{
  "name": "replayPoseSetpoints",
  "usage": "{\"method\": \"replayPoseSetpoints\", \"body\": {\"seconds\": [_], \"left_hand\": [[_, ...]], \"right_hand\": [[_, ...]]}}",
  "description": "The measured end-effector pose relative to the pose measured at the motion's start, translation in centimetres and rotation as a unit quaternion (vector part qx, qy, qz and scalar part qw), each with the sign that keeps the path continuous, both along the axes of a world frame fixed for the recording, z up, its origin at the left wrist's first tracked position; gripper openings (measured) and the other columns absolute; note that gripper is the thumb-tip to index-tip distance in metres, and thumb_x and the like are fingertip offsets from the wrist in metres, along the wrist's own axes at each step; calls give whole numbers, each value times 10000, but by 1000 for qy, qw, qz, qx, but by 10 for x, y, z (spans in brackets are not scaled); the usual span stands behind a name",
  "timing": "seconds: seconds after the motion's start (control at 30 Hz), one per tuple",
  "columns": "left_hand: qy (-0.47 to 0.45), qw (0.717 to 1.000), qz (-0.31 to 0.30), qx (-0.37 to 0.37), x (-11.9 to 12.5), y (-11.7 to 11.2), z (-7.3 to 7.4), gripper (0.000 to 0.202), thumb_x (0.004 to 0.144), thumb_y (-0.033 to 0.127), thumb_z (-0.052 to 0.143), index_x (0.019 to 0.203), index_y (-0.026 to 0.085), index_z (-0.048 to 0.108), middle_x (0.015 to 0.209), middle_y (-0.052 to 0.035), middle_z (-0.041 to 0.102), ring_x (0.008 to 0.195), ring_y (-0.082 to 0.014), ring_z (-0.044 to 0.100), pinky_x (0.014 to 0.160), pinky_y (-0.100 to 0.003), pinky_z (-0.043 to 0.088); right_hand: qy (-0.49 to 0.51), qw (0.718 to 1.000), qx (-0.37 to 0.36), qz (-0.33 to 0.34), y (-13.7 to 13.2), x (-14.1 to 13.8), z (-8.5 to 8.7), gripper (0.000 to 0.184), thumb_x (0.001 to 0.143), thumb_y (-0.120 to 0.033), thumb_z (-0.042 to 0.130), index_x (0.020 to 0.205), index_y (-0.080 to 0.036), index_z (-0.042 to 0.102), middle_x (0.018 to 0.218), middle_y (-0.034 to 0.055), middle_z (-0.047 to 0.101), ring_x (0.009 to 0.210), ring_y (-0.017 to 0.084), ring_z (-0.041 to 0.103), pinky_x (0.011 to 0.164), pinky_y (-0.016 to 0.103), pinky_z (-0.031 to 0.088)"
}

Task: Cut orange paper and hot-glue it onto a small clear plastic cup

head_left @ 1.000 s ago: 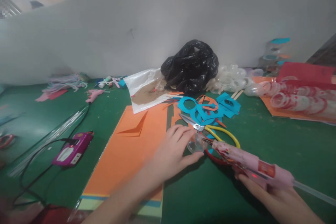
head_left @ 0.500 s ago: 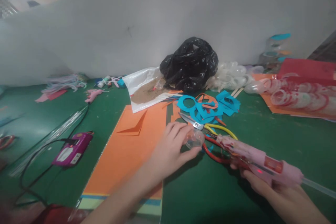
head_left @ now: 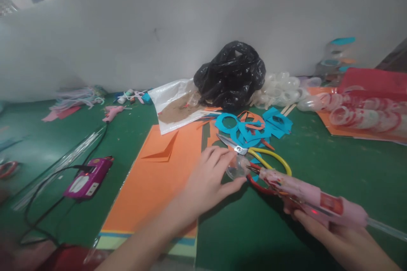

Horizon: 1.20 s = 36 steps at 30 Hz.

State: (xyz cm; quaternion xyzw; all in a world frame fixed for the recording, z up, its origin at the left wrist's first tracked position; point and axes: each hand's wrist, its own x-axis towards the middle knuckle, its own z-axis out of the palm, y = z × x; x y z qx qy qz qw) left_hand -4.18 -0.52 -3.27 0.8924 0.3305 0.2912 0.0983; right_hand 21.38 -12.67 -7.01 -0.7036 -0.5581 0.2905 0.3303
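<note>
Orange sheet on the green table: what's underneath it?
Beneath the orange sheet, blue paper and pale green paper show along its near edge. What lies farther in is covered, and the left forearm hides part of that edge.

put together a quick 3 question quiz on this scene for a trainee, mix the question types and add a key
1. Which hand holds the pink glue gun?

2. True or false: the black bag lies farther from the person than the scissors.

3. Pick one. The small clear plastic piece is:
a) inside the black bag
b) between the fingers and thumb of the left hand
c) on top of the purple box

Key:
1. The right hand.
2. True.
3. b
</note>
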Motion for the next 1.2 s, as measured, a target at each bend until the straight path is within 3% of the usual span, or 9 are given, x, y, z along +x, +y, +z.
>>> {"method": "replayPoseSetpoints", "body": {"seconds": [0.13, 0.27, 0.5, 0.73, 1.0, 1.2], "left_hand": [[0, 1000, 1, 16, 0, 0, 1, 371, 955, 388, 674, 1230, 164, 562, 1145, -100, 690, 1090, -252, 578, 929, -433, 569], [4, 1000, -3, 28, 1, 0, 1, 368, 964, 384, 658, 1249, 172, 561, 1150, -100, 691, 1088, -258, 580, 937, -442, 568], [13, 999, -3, 33, 0, 0, -1, 379, 978, 410, 633, 1272, 183, 556, 1163, -103, 687, 1087, -261, 584, 941, -460, 568], [15, 999, -7, 29, 0, 1, -1, 391, 977, 408, 633, 1286, 182, 551, 1157, -102, 689, 1086, -260, 585, 940, -463, 569], [7, 1000, -8, 21, 0, 0, -1, 391, 981, 409, 625, 1298, 190, 556, 1167, -110, 686, 1097, -260, 580, 945, -468, 562], [10, 1000, -5, 22, 0, 0, 0, 392, 972, 403, 643, 1273, 165, 566, 1163, -116, 687, 1106, -261, 577, 946, -450, 561]], "right_hand": [[73, 996, -53, -2, 4, -2, 8, 448, 784, -682, 645, 885, -298, 853, 972, 32, 842, 962, 312, 798, 976, 385, 613], [84, 995, -62, -8, 7, -3, 11, 460, 746, -716, 660, 815, -297, 837, 886, 40, 839, 1000, 331, 788, 1059, 421, 559], [64, 997, -51, 0, 7, -4, 12, 451, 767, -714, 639, 748, -298, 811, 861, 40, 837, 1030, 327, 782, 1089, 407, 536], [37, 996, -80, -5, 6, 0, 10, 522, 747, -753, 637, 811, -271, 827, 904, 53, 841, 973, 341, 792, 1082, 446, 534], [51, 998, -29, 10, 8, -6, 12, 442, 798, -685, 642, 822, -283, 825, 911, 40, 842, 1029, 328, 784, 1092, 401, 528], [11, 998, -45, 38, 7, 9, 2, 503, 798, -692, 656, 987, -272, 856, 1084, 34, 824, 1036, 325, 782, 1030, 389, 562]]}}
